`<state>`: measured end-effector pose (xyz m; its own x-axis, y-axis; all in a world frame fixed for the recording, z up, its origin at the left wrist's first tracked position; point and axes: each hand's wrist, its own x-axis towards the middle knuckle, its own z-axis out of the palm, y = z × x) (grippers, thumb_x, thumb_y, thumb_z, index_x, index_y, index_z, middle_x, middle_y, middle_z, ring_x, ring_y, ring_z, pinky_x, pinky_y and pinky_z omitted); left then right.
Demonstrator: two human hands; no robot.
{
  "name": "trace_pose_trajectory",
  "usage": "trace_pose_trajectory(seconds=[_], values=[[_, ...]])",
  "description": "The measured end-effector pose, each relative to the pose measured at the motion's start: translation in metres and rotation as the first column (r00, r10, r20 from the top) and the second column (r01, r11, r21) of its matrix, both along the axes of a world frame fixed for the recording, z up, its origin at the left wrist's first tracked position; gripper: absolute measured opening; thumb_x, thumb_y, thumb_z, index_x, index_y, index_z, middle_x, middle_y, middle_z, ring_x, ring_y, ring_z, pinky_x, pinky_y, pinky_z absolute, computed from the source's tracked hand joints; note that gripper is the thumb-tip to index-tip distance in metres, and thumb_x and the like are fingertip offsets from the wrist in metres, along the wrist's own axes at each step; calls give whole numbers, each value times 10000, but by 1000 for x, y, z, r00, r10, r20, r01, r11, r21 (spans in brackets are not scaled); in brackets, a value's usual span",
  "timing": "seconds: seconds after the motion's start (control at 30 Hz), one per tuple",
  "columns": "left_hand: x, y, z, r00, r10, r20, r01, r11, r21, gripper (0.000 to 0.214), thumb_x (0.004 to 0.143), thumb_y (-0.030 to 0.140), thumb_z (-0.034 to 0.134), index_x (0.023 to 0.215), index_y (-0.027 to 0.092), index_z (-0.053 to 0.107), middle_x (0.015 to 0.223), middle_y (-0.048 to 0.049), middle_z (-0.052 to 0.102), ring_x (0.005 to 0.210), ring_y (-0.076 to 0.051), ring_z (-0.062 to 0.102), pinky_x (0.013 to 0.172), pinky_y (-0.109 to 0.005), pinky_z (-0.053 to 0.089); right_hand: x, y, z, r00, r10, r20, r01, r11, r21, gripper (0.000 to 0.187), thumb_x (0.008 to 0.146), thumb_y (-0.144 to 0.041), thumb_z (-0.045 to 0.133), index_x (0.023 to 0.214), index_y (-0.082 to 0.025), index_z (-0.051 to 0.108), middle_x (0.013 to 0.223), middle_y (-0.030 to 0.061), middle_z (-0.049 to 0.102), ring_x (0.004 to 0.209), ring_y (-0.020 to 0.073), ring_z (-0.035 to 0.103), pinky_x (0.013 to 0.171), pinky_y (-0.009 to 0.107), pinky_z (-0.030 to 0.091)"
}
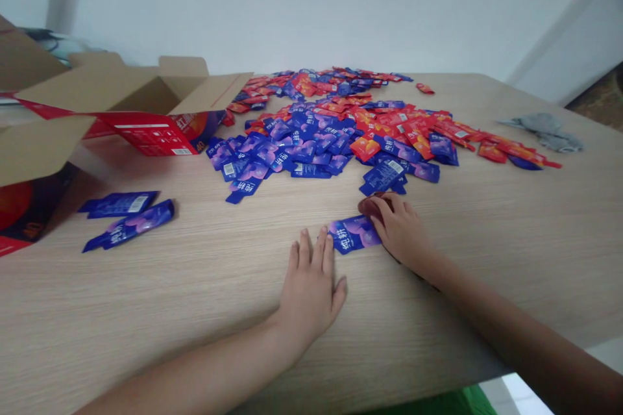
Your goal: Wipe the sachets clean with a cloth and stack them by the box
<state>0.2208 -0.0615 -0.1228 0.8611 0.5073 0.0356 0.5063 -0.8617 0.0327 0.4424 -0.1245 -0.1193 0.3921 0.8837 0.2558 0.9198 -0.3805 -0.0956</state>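
Note:
A blue-purple sachet (354, 235) with white characters lies flat on the table between my hands. My left hand (311, 285) rests palm down with its fingers stretched out, fingertips at the sachet's left end. My right hand (400, 226) is at the sachet's other end, fingers curled around a dark reddish-brown thing (368, 206) whose kind I cannot make out. Just beyond the hands spreads a heap of blue-purple sachets (302, 142), mixed with red-orange sachets (413, 126) toward the right and back.
Two blue-purple sachets (139, 223) lie apart on the left. An open red cardboard box (150, 132) stands behind them, with another open box (29, 201) at the left edge. A grey cloth-like item (548, 129) lies at the right. A white wall (341, 6) rises behind the table (195, 311).

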Motion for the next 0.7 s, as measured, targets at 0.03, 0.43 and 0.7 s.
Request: trace_pose_trajectory(seconds=[0.03, 0.43, 0.7], values=[[0, 0, 0, 1000, 2, -1, -2, 1000, 0, 703, 936, 490, 393, 1495, 68, 333, 1580, -144, 251, 1415, -449, 264, 1105, -561, 320, 6, -2, 3, 999, 14, -43, -13, 1000, 13, 355, 945, -295, 453, 1279, -199, 525, 1249, 142, 535, 1054, 289, 547, 851, 422, 464], [1, 0, 0, 1000, 4, -9, -4, 1000, -15, 708, 944, 490, 346, 1496, 47, 320, 1582, -151, 236, 1426, -465, 210, 1118, -576, 296, -53, 10, 39, 975, 210, -76, -198, 970, 142, 202, 918, -223, 520, 1017, -268, 689, 1217, 78, 561, 1020, 233, 570, 786, 350, 483], [1, 0, 2, 1000, -9, -18, 9, 1000, -2, 709, 929, 483, 400, 1490, 54, 340, 1580, -157, 252, 1420, -455, 246, 1106, -570, 318, -56, 1, 10, 978, 204, 53, -205, 979, 13, 318, 945, -353, 470, 1186, -309, 672, 1326, 102, 511, 988, 277, 512, 834, 445, 457]])
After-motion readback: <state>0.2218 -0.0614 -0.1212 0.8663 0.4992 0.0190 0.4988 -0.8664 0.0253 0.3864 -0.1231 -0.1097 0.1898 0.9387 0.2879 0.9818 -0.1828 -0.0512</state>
